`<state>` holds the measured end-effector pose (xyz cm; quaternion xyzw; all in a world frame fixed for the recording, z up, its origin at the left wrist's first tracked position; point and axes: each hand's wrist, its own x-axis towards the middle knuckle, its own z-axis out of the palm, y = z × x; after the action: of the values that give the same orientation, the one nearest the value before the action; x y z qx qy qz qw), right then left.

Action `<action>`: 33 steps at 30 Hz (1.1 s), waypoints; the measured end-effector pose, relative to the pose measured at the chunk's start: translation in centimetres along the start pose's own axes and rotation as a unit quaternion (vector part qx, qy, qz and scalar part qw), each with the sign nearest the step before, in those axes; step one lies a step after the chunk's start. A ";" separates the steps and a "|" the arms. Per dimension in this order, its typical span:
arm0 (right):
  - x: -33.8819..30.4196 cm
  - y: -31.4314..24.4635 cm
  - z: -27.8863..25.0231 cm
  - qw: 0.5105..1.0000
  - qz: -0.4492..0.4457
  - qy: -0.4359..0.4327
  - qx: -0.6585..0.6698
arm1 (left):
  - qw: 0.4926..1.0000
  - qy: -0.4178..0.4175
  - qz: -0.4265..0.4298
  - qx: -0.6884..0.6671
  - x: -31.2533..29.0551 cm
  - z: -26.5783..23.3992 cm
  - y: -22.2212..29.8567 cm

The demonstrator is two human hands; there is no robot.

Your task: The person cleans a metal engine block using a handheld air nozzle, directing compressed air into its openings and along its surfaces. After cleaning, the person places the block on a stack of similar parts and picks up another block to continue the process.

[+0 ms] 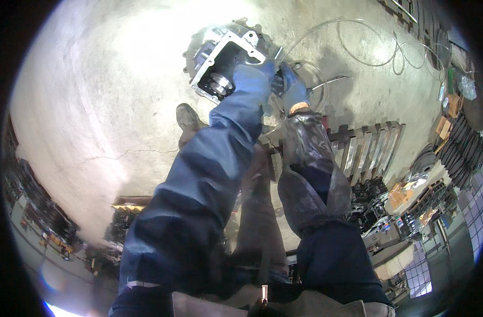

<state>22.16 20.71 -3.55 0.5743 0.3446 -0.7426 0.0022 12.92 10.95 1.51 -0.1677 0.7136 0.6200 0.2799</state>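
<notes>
A grey cast metal housing [229, 45] with a rectangular flanged opening lies on the concrete floor at the top middle. Shiny round metal parts [219, 83] show inside it. My left hand [252, 77], in a blue glove, rests at the right side of the opening; its fingertips are mostly hidden. Just right of it, my right hand [294, 89], also gloved in blue, is closed around something dark, too covered to name. A short metal rod [278, 52] sticks up beside the fingers, and a thin pointed piece [334, 81] extends to the right of the right hand.
A thin clear hose [352, 21] loops across the floor to the right. Below it lies a slatted metal rack [365, 150]. Piled parts and dark coils [461, 153] line the right side. A boot [186, 117] stands left of my left arm, and more parts [38, 198] lie far left.
</notes>
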 end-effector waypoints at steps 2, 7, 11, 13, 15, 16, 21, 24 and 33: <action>0.1 -0.5 0.0 1.000 0.007 -0.023 -0.004 | 0.996 0.006 -0.062 0.070 -0.2 0.3 -0.2; 0.2 -1.7 0.5 0.997 0.021 -0.036 0.070 | 0.816 -0.127 0.070 0.560 2.0 1.1 3.2; -1.1 -0.9 0.4 0.992 0.037 -0.023 0.122 | 0.621 -0.202 0.091 0.752 2.6 1.3 5.7; -2.8 0.0 0.0 0.987 0.053 -0.006 0.151 | 0.577 -0.233 0.111 0.775 1.7 0.7 5.7; -5.2 1.0 -0.3 0.983 0.061 0.012 0.171 | 0.946 -0.116 -0.123 0.278 -0.5 -0.6 4.6; -6.5 1.7 -0.2 0.979 0.054 0.017 0.197 | 0.977 -0.072 -0.169 0.111 -1.6 -1.4 3.9; -13.2 5.5 -0.5 0.990 0.013 -0.019 0.141 | 0.978 0.011 -0.161 -0.135 -5.7 -7.5 0.7; -14.3 6.9 -1.8 0.997 0.060 -0.038 0.007 | 0.988 0.040 -0.126 -0.073 -6.5 -11.8 0.3; -15.1 3.2 -1.1 0.883 -0.228 -0.107 -0.396 | 0.997 -0.079 0.015 0.016 -18.6 -21.8 4.5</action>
<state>29.52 12.85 7.62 0.3485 0.7289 -0.5812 0.0971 20.75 -11.55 18.02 -0.1026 0.7014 0.6239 0.3289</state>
